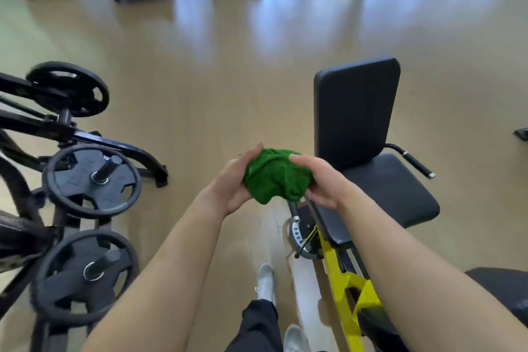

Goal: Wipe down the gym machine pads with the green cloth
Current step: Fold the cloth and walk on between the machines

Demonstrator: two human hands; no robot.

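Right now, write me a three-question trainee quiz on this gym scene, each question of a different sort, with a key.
1. True or false: the green cloth is spread flat on the seat pad.
2. Which hands hold the cloth? A) left hand only B) right hand only C) both
3. Fill in: the upright back pad stands on the person's ____ side, across from the weight plates.

Key
1. False: it is bunched up, held in the air between the hands.
2. C
3. right
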